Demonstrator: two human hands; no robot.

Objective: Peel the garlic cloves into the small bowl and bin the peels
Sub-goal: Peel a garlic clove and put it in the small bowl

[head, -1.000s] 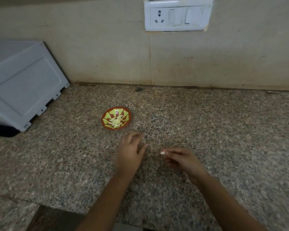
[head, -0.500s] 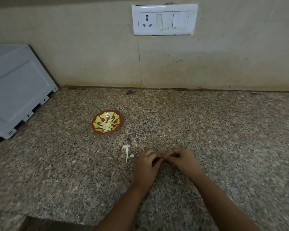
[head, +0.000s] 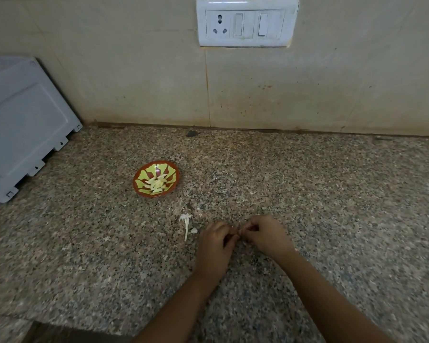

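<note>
A small red bowl (head: 144, 191) with a green pattern stands on the speckled granite counter (head: 307, 194). It holds several peeled garlic cloves (head: 156, 185). A white garlic stem with scraps of peel (head: 186, 225) lies on the counter just left of my hands. My left hand (head: 214, 246) and my right hand (head: 268, 235) meet fingertip to fingertip low over the counter. Together they pinch a garlic clove (head: 235, 231), which is almost hidden between the fingers.
A grey appliance (head: 22, 125) leans against the wall at the left. A white socket and switch plate (head: 245, 23) sits on the tiled wall behind. The counter's front edge runs along the bottom left.
My left hand has come from the counter to meet the right hand on the clove. The stem and peel scraps it covered are now uncovered. The view has drifted to the left.
</note>
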